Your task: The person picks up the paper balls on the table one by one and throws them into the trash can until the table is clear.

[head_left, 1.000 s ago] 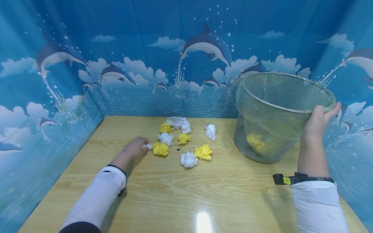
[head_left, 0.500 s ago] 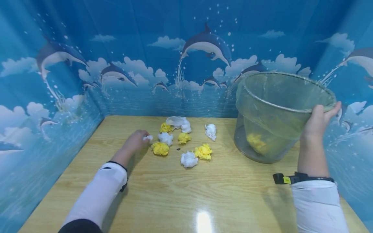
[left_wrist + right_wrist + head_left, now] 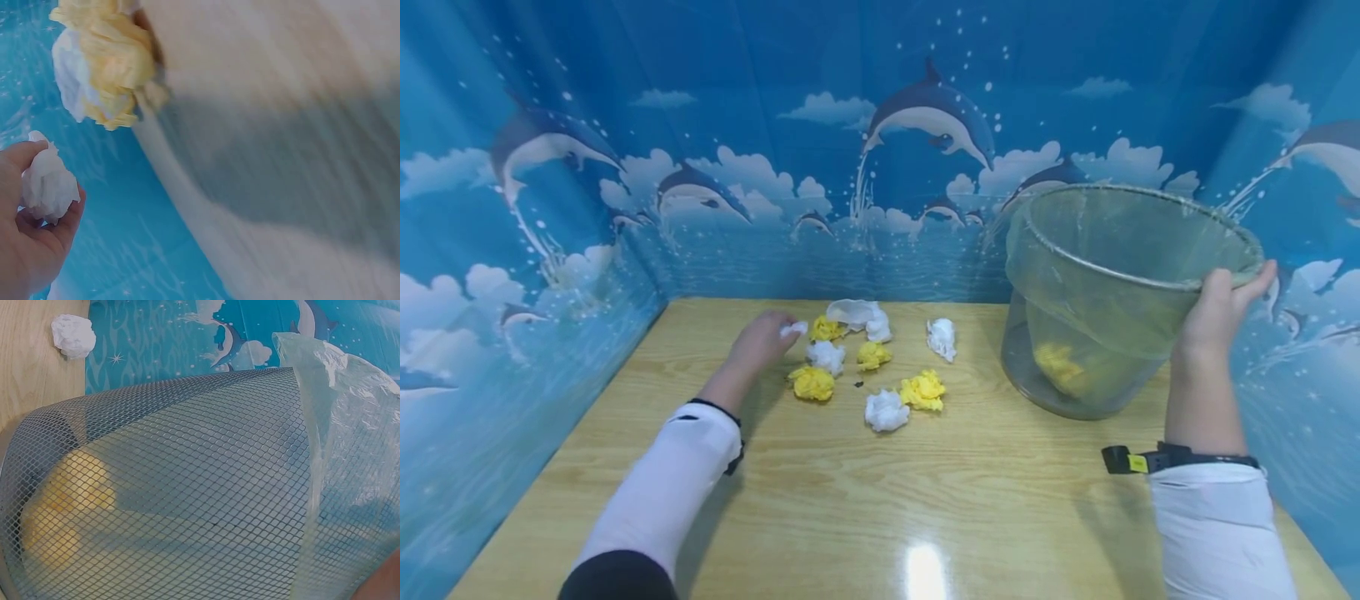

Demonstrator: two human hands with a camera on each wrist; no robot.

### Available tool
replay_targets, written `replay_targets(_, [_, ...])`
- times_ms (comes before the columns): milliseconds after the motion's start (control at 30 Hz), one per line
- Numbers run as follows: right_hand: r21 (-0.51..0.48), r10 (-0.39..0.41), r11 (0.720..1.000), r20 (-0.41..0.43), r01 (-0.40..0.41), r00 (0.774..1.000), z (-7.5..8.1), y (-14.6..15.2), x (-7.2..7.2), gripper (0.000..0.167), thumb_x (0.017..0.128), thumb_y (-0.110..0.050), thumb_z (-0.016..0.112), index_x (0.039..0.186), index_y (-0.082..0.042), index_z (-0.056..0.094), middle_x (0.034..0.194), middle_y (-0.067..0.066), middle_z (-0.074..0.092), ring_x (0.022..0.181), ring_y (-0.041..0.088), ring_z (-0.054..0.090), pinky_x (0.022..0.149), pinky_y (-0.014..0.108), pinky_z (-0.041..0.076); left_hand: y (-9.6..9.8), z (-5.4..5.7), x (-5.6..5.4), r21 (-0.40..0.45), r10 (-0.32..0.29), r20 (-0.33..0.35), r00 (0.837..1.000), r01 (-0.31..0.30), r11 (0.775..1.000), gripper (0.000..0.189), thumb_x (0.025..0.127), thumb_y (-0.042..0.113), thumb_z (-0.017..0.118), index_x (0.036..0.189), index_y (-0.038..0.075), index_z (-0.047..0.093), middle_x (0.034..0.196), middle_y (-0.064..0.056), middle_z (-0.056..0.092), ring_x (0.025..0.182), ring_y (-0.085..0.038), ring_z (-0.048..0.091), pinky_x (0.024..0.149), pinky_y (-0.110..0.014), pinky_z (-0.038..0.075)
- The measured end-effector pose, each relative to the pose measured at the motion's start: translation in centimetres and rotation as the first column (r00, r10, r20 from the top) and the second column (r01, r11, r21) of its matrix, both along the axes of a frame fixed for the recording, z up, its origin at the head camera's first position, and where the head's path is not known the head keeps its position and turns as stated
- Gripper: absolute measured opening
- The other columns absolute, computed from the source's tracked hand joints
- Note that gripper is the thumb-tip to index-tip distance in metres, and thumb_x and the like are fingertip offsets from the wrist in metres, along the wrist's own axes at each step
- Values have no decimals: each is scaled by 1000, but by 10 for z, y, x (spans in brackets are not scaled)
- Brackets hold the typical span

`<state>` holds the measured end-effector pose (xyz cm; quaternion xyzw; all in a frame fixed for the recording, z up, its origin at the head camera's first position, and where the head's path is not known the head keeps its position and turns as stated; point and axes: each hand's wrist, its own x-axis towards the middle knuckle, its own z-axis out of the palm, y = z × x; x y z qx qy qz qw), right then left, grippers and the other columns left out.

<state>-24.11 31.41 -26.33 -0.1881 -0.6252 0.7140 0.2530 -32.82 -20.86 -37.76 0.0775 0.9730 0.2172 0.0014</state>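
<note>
My left hand (image 3: 762, 340) pinches a crumpled white paper ball (image 3: 50, 187) between thumb and fingers, at the left of the other paper balls. Right beside it lie a yellow paper ball (image 3: 826, 327) and a white paper ball (image 3: 826, 357). With its thumb over the rim, my right hand (image 3: 1217, 321) grips a mesh wastebasket (image 3: 1019, 358) at the right of the table. A pale green bag (image 3: 1150, 325) lines the basket and folds over its rim. Yellow crumpled paper (image 3: 1058, 368) shows through the wall, low inside. The right fingers are mostly hidden.
Towards the table's middle lie more yellow paper balls (image 3: 922, 391) and white paper balls (image 3: 887, 411). One white paper piece (image 3: 942, 339) sits nearer the basket. A dolphin-print curtain (image 3: 737, 250) surrounds the wooden table (image 3: 850, 500) at the back and sides.
My left hand has moved towards the back of the table and a little right, carrying the white paper ball. The right hand and wastebasket have stayed in place.
</note>
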Motion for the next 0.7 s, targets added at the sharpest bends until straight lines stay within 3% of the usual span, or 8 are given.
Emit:
replay_targets(233, [-6,-3,1000,11,3,1000,0,-2,-1,71,100,-25,26,149,-41,-22,155,-22,-25,140,-8,-14,111,16,5,25,13,-11,33,16,-13,1000,-15,999,41,100,33,52,129,5,57,133,-18,55,123,-36,51,102,-52,43])
replay_targets(467, [-5,-3,1000,23,3,1000,-2,-1,-2,71,99,-28,27,149,-41,-22,156,-22,-25,140,-9,-12,110,18,7,54,28,-15,67,19,-10,1000,-18,998,37,100,33,53,129,10,57,137,-14,52,126,-33,49,101,-51,44])
replay_targets(700, [-5,-14,1000,2,14,1000,-1,-2,-3,70,99,-26,26,149,-41,-21,156,-21,-24,140,-8,-12,109,19,8,82,45,-23,104,-25,-10,1000,25,994,39,100,37,52,131,12,57,137,-11,53,127,-29,49,102,-47,45])
